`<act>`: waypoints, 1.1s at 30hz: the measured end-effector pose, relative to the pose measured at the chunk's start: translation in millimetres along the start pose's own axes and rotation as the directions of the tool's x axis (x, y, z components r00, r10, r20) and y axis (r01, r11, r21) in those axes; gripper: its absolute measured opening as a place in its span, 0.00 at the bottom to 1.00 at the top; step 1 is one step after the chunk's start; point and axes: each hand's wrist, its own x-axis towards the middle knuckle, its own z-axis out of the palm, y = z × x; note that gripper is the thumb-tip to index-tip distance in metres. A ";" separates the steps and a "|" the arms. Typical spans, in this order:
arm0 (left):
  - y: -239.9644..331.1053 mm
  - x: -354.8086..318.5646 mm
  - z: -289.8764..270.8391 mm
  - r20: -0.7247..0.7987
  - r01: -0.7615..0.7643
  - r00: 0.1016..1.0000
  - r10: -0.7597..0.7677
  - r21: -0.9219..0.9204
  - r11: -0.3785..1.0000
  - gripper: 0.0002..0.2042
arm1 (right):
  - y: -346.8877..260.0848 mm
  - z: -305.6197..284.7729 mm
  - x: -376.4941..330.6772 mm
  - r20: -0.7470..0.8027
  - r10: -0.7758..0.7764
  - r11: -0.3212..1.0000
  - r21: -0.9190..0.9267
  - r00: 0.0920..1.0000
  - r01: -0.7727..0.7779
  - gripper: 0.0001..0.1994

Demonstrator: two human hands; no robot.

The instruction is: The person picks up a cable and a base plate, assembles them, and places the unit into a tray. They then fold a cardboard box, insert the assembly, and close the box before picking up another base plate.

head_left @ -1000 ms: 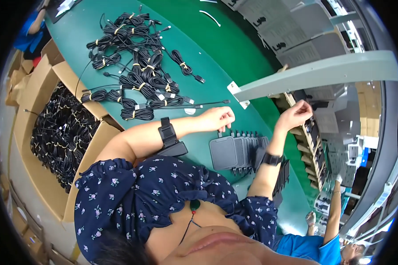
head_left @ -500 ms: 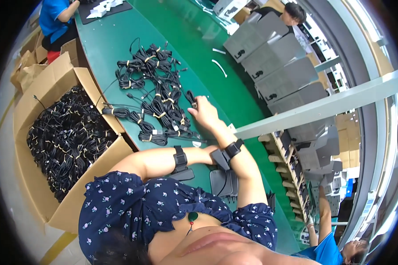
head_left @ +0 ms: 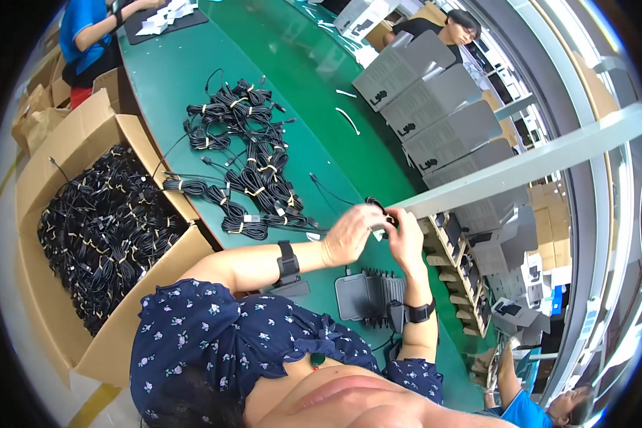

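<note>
Both my hands meet over the green table around a small coiled black cable [head_left: 374, 204]. My left hand [head_left: 351, 234] is closed at the left side of the coil. My right hand [head_left: 406, 241] pinches the coil from the right, and fingers hide part of it. One loose end of the cable trails left across the table, its plug [head_left: 313, 177] lying free. A small white piece shows between the hands; I cannot tell what it is. To the left lies a pile of black cables [head_left: 255, 171], coiled and tied with pale bands.
An open cardboard box [head_left: 132, 314] full of tied cables stands at the left. A flat black case [head_left: 357, 296] lies close to my body. A grey metal beam [head_left: 528, 153] crosses on the right, with upright grey boxes [head_left: 453, 135] behind it. Other people work around the table.
My right hand has moved right and nearer, away from the pile, with a coiled cable. My left hand has come out from behind my right forearm and joined it on the cable.
</note>
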 end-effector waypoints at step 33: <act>-1.4 -4.9 0.6 0.965 0.989 0.052 -0.256 -0.015 0.147 0.19 | -27.5 -15.0 -93.7 0.045 -0.066 0.996 -0.054 0.997 0.068 0.16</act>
